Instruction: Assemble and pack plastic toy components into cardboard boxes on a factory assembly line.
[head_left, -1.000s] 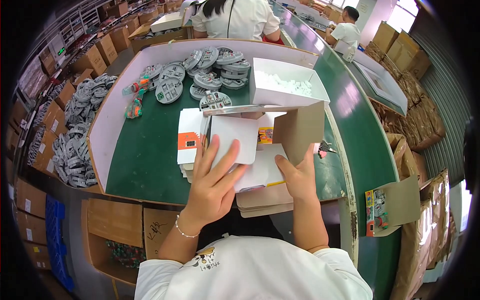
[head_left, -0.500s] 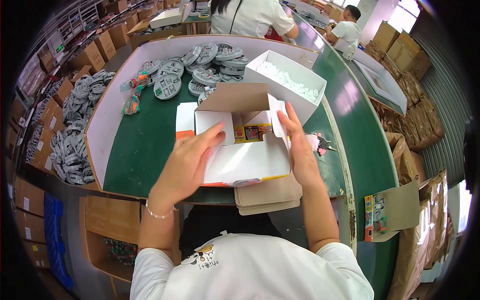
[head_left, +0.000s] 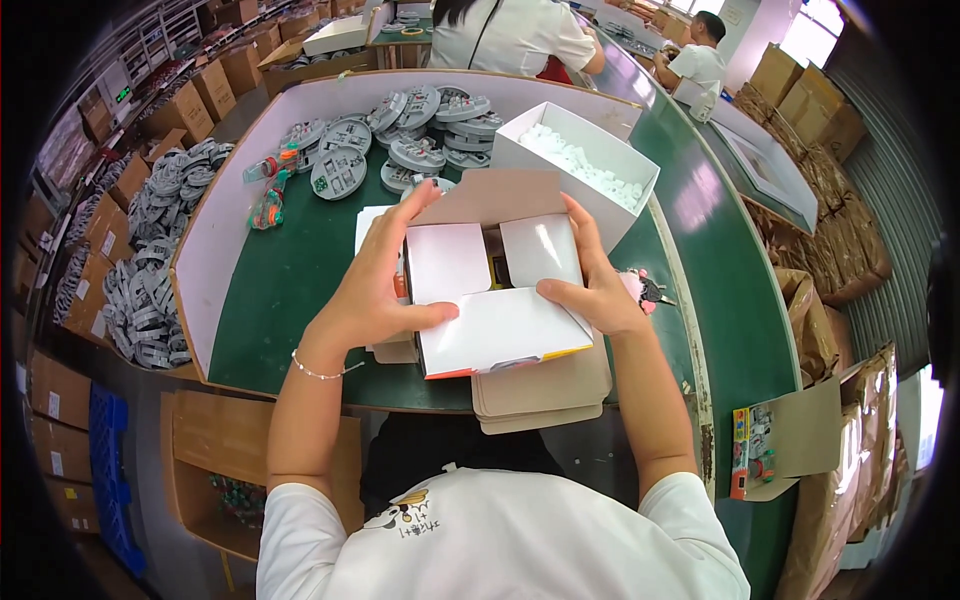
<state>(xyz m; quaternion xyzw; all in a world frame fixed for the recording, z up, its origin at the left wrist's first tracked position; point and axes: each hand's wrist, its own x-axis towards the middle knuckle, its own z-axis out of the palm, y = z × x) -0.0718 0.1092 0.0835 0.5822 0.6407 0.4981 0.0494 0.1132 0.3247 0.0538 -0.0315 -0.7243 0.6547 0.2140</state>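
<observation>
I hold a white cardboard carton (head_left: 500,330) with orange and yellow edges over the green table (head_left: 280,290). My left hand (head_left: 375,290) presses the left white flap down, thumb on the front panel. My right hand (head_left: 595,275) folds the right white flap inward, fingers along its edge. The brown top flap (head_left: 495,197) still stands up behind them. A stack of flat brown cardboard blanks (head_left: 545,390) lies under the carton at the table's near edge.
An open white box of small white pieces (head_left: 580,165) stands behind the carton. Grey round parts (head_left: 410,140) lie heaped at the back and along the left rim. Small orange-green toys (head_left: 268,195) lie left. Two other people work at the far end. Brown cartons line the right side.
The carton has been turned and lowered toward me. Both side flaps have come down from open to nearly flat, with my hands now pressing on them.
</observation>
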